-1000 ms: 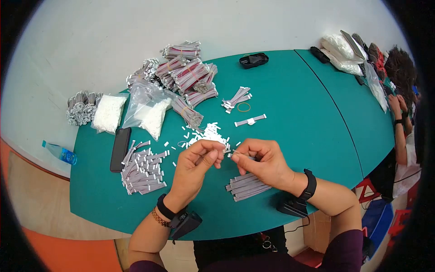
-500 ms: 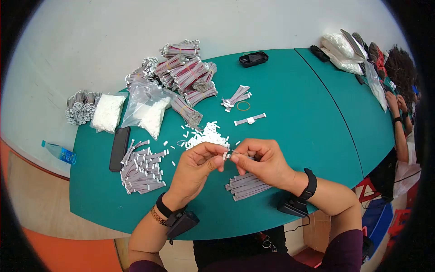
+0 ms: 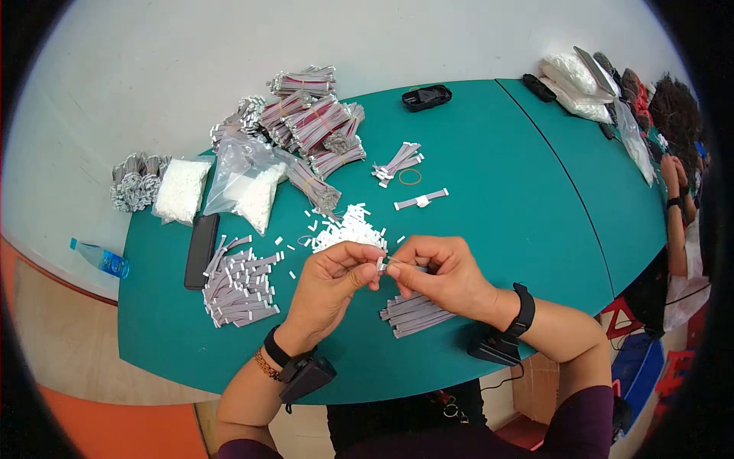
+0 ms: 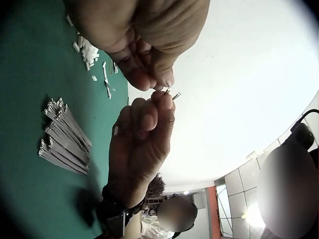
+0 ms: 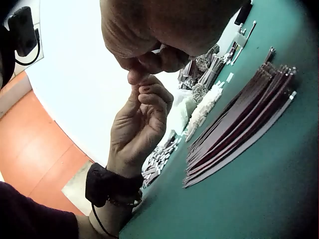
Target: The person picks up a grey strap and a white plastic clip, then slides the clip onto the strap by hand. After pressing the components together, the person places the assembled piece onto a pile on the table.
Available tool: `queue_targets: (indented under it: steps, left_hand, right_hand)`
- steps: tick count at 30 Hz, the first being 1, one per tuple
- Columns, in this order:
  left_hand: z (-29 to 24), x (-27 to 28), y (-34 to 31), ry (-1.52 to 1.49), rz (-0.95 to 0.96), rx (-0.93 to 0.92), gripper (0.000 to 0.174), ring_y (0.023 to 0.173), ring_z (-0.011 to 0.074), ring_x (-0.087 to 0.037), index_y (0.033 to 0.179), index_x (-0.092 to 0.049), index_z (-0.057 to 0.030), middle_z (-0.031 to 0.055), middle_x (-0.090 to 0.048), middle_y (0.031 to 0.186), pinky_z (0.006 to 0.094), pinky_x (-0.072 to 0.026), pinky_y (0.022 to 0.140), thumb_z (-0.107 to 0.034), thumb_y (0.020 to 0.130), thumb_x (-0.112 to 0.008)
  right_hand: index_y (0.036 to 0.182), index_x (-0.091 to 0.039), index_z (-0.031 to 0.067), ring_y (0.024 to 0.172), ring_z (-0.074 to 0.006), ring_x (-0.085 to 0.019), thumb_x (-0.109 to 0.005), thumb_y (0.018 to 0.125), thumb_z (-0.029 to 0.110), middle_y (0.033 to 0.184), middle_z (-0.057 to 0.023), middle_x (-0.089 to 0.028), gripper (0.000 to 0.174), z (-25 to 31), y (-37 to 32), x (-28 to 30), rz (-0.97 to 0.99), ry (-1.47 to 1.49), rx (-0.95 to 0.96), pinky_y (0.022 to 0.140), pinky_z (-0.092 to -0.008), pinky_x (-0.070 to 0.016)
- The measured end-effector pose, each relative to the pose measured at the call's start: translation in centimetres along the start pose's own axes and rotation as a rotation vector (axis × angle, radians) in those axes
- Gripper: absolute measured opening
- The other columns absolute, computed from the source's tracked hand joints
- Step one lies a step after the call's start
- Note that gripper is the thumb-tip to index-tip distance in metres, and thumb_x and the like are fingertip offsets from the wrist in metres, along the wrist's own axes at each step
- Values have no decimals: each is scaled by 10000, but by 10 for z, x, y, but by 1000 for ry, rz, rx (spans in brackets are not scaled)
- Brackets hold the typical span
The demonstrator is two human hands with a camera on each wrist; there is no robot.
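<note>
Both hands meet above the table's front half in the head view. My left hand [image 3: 330, 287] pinches a small white plastic connector [image 3: 381, 264] between thumb and forefinger. My right hand [image 3: 443, 274] pinches the end of a thin grey ribbon cable, with its thin tips [image 4: 177, 95] poking out past the thumb in the left wrist view. Most of that cable is hidden by the fingers. The two sets of fingertips are right at each other. Below the right hand lies a stack of grey ribbon cables [image 3: 413, 315]. Beyond the left hand is a heap of white connectors [image 3: 352, 229].
Cables with white ends [image 3: 241, 287] lie left, beside a black phone [image 3: 202, 251]. Bagged white connectors [image 3: 260, 195] and bundled cables [image 3: 313, 126] stand behind. A rubber band [image 3: 410, 177] and single cable [image 3: 421, 200] lie right of centre. Another person's hands [image 3: 673, 174] are far right.
My left fingertips have moved slightly right, closing the gap to the right hand's fingertips. The white connector now shows between them. The right hand has barely moved.
</note>
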State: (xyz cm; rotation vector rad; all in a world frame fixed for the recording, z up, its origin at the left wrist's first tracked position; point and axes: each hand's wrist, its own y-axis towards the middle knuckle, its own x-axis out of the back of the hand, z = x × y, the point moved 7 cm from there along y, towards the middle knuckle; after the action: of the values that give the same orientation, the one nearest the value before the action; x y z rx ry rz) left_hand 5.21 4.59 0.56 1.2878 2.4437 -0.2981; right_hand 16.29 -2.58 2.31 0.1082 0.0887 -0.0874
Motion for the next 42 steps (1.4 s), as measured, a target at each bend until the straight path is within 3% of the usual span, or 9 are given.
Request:
queue_targets:
  steps: [42]
  left_hand:
    - [0, 0, 0, 23, -2, -29, 166, 776, 115, -575, 972, -595, 13, 81, -628, 905, 238, -474, 690, -43, 822, -637]
  right_hand:
    - [786, -582, 22, 541, -5, -483, -598, 864, 117, 595, 25, -554, 124, -1, -1, 1, 0, -12, -22, 483, -180, -357]
